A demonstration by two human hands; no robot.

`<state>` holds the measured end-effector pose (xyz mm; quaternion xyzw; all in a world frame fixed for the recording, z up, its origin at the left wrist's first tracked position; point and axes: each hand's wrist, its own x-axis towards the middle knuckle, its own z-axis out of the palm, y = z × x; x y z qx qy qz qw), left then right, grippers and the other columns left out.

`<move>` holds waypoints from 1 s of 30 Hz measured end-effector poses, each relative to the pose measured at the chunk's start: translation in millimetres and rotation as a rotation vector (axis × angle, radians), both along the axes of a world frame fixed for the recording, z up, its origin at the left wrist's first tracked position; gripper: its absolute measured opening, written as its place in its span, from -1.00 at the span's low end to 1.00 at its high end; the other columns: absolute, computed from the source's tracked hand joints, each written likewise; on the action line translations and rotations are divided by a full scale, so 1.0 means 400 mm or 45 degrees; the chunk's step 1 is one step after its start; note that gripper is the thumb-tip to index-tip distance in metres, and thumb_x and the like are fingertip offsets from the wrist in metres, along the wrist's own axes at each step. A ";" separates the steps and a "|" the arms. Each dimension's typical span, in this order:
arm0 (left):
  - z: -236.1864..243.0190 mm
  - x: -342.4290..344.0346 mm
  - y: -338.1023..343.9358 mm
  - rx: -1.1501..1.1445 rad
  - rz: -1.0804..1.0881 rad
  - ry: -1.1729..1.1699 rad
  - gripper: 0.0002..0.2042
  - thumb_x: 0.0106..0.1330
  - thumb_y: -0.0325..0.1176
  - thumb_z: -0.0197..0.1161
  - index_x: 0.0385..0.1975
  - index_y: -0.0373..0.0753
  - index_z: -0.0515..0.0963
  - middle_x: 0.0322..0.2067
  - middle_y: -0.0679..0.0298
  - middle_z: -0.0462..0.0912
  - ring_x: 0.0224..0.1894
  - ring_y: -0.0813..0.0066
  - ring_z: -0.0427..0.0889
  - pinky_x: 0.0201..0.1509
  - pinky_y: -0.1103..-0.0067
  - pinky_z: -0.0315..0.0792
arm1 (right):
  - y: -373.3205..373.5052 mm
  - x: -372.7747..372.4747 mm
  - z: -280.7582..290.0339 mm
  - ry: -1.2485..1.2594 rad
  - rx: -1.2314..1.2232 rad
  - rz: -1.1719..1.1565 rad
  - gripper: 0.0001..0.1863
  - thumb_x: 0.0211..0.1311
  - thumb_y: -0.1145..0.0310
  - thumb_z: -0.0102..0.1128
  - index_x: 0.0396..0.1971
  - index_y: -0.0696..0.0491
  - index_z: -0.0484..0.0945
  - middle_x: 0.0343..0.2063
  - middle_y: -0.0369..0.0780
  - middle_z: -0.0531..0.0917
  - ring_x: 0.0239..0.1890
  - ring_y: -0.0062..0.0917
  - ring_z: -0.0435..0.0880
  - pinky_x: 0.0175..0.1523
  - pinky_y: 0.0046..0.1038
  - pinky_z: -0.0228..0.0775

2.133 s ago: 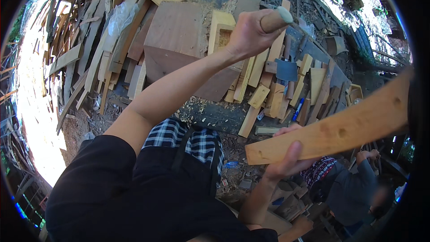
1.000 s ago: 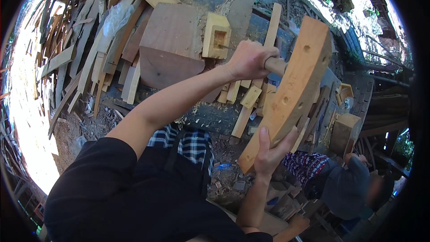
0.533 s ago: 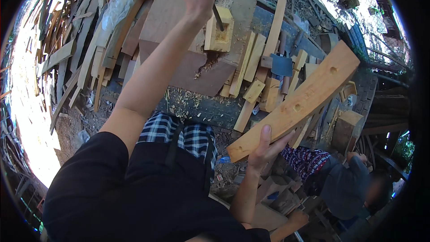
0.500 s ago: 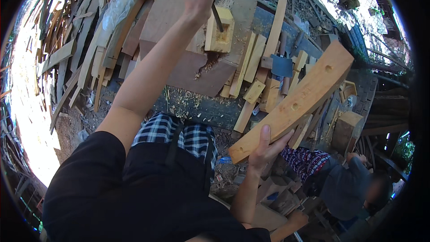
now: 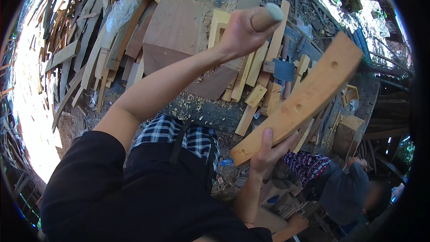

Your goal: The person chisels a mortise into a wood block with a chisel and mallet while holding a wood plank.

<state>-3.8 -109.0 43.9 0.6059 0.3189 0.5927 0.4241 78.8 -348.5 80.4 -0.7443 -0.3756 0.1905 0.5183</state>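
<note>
The left hand (image 5: 244,29) is closing its fingers round a pale handle (image 5: 265,15), now drawn back toward the camera; half a second ago that hand was reaching far out over the small frame (image 5: 220,29) on the brown board (image 5: 174,31). The tool's working end is hidden. The right hand (image 5: 268,152) is gripping the lower end of a holed plank (image 5: 300,101), which is slanting up to the right much as before. Another person (image 5: 340,188) is crouching at lower right among offcuts (image 5: 255,96).
</note>
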 end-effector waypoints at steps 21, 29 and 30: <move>-0.081 0.031 -0.108 0.376 0.058 0.303 -0.81 -0.06 -0.42 0.41 -0.62 -0.16 0.45 -0.70 0.25 0.45 -0.66 0.28 0.50 -0.57 0.51 0.37 | -0.014 0.010 0.070 -0.190 -0.226 0.271 -0.32 0.18 0.33 0.09 0.22 0.30 0.05 0.01 -0.02 0.34 0.06 -0.32 0.38 0.19 -0.31 0.20; -0.082 -0.017 -0.176 1.067 -0.406 0.314 -0.84 0.06 -0.33 0.37 -0.62 -0.10 0.49 -0.73 0.43 0.31 -0.72 0.50 0.38 -0.67 0.58 0.23 | -0.055 0.037 0.047 -0.054 -0.131 -0.018 -0.15 0.19 0.33 0.17 0.29 0.37 -0.13 0.12 0.05 0.28 0.15 -0.33 0.35 0.21 -0.32 0.21; -0.076 -0.012 -0.169 1.068 -0.408 0.312 -0.84 0.06 -0.33 0.37 -0.62 -0.10 0.49 -0.73 0.43 0.31 -0.72 0.50 0.38 -0.67 0.58 0.23 | -0.060 0.034 0.043 -0.033 -0.099 -0.015 -0.18 0.21 0.33 0.16 0.28 0.39 -0.12 0.11 0.06 0.29 0.14 -0.33 0.35 0.21 -0.33 0.21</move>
